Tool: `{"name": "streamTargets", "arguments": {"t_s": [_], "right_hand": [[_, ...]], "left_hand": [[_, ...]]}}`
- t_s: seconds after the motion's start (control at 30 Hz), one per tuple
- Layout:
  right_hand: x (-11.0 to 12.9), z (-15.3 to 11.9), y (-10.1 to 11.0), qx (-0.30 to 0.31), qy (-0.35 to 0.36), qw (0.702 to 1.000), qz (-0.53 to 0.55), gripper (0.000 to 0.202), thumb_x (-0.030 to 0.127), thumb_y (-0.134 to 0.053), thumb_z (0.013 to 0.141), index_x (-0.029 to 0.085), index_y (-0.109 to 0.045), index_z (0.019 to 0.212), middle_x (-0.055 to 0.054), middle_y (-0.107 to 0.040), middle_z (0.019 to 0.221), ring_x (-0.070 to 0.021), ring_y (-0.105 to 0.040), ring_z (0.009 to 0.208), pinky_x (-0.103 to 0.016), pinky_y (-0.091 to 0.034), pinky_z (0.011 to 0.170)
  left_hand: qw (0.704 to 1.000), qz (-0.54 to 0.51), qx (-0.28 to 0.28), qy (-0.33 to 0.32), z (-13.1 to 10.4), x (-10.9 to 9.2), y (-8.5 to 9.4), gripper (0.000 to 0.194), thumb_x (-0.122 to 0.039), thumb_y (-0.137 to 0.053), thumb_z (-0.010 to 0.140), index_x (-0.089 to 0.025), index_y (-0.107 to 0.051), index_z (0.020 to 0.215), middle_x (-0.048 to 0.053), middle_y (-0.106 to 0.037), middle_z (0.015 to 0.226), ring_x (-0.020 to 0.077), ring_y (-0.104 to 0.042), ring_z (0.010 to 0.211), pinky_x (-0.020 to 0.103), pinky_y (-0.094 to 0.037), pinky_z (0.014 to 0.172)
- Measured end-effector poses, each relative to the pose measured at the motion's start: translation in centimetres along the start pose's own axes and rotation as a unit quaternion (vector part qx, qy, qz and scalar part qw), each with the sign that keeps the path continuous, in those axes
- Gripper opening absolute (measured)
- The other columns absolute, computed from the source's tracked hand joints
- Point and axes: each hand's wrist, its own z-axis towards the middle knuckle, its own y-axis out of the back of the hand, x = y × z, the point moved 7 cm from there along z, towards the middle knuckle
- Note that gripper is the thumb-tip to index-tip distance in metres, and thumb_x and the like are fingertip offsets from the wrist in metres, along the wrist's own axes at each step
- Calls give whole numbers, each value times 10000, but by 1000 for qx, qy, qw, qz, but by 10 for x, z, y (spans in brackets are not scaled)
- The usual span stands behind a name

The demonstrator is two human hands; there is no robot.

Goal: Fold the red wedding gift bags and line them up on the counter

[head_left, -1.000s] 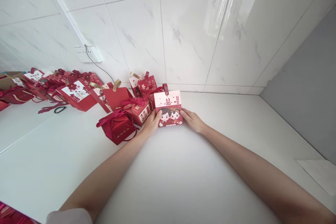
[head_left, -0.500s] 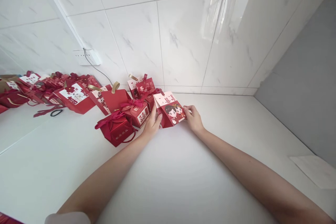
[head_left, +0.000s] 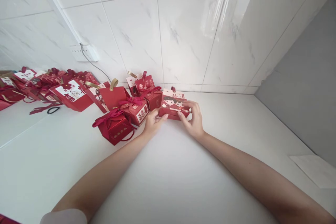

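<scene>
Between my hands is a red and pink gift box (head_left: pixel 172 104) printed with cartoon figures, a small dark red loop at its top. My left hand (head_left: pixel 153 123) grips its lower left corner, thumb on the front. My right hand (head_left: pixel 193 118) holds the right side, thumb near the bottom edge and fingers over the printed face. Just left of the held box stand a red box with a bow (head_left: pixel 153 98), another with a white label (head_left: pixel 137 111), and a shiny red box with a ribbon bow (head_left: pixel 115 127).
More red gift boxes (head_left: pixel 72 94) crowd the left along the tiled wall (head_left: pixel 183 42). A black ring (head_left: pixel 53 110) lies before them. A cable runs from the wall socket (head_left: pixel 84 53). White paper (head_left: pixel 313 169) lies on the white table (head_left: pixel 168 182) at right.
The held gift box has turned and tipped back, its front lower edge now facing me. My right hand has shifted its grip, with the thumb now on the front.
</scene>
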Motion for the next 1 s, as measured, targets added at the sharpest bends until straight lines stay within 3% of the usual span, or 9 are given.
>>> {"name": "streamTargets", "arguments": {"t_s": [0.07,0.13,0.23,0.33,0.43,0.63,0.87,1.0], "right_hand": [[-2,1,-2,23,15,996,-88,233,405,-518,944,253,-628,1081,-107,-626,1174,-301,-544,1155,-525,-399,1022],[-12,3,-6,53,10,990,-133,282,412,-459,971,254,-691,1000,-100,-642,1130,-302,-554,1095,-532,-395,1004],[-29,8,-13,100,-12,990,-94,367,430,-388,998,267,-716,1024,-82,-645,1118,-268,-569,1081,-463,-444,987],[-37,9,-18,135,-30,990,-32,374,432,-364,1010,287,-703,1073,-48,-662,1140,-230,-582,1117,-417,-448,1017],[-35,6,-20,149,-9,988,-31,303,426,-446,986,283,-673,1126,-38,-659,1192,-233,-561,1161,-435,-423,1047],[-34,-1,-22,173,21,982,-69,331,387,-591,909,279,-603,1222,-75,-590,1273,-265,-537,1192,-484,-457,1030],[-28,-3,-21,232,45,958,-161,505,399,-625,875,312,-499,1356,-92,-514,1360,-297,-562,1175,-474,-539,905],[-22,-3,-17,213,56,962,-161,575,415,-608,886,272,-415,1409,-113,-550,1346,-306,-562,1192,-504,-494,958]], "left_hand": [[994,108,-15,0,0,-3,2,378,-513,-582,865,-157,-706,840,57,-641,920,183,-635,854,297,-550,731],[981,188,-35,-7,1,-6,6,382,-507,-570,873,-162,-677,748,49,-613,876,169,-615,815,287,-529,703],[979,196,-49,-29,3,-10,12,290,-424,-632,849,-192,-651,1022,45,-620,984,156,-617,853,268,-533,692],[988,142,33,-56,5,-8,5,379,-320,-652,840,-225,-603,1204,69,-614,1153,165,-637,976,314,-568,833],[991,74,103,-36,6,3,-1,447,-289,-698,798,-226,-612,1232,92,-605,1267,205,-647,1080,382,-567,931],[993,16,117,-3,14,24,0,497,-305,-741,762,-196,-638,1235,119,-627,1301,259,-650,1134,438,-525,1016],[987,78,137,-14,11,10,-4,575,-250,-731,747,-230,-581,1302,85,-607,1343,241,-651,1124,407,-541,981],[980,143,133,-28,6,-2,-4,555,-240,-698,771,-252,-565,1310,73,-615,1321,224,-664,1045,398,-554,929]]}}
